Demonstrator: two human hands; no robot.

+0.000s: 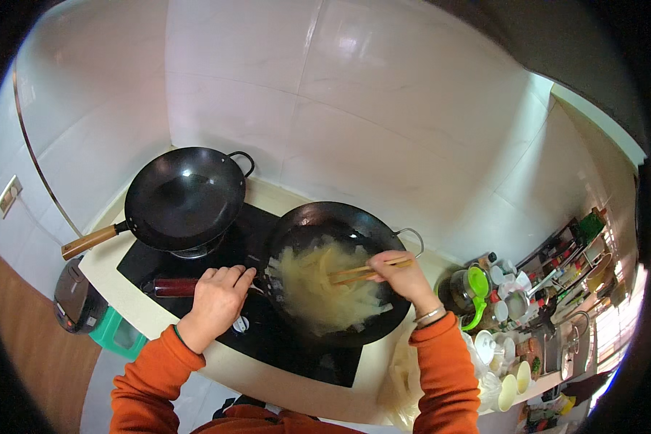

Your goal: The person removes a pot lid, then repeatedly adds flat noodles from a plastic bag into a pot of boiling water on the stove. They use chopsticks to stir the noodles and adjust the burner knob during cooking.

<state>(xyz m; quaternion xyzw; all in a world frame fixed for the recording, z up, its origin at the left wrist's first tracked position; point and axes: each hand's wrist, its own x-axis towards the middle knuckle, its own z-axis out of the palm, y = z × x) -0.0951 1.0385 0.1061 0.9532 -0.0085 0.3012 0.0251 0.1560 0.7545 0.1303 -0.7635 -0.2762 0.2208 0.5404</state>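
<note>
My left hand is closed around the handle of the right-hand black wok, near where it meets the pan. The dark red grip sticks out past my hand to the left. In my right hand is a pair of wooden chopsticks, their tips down in the wok. Pale strips of food fill the wok's middle in a yellowish blur, with some strips up against its sides. Motion or steam hides their exact kind.
A second black wok with a wooden handle sits on the back left of the black cooktop. A tiled wall rises behind. Right of the cooktop are a bright green strainer, plastic bags and cups. A rice cooker stands lower left.
</note>
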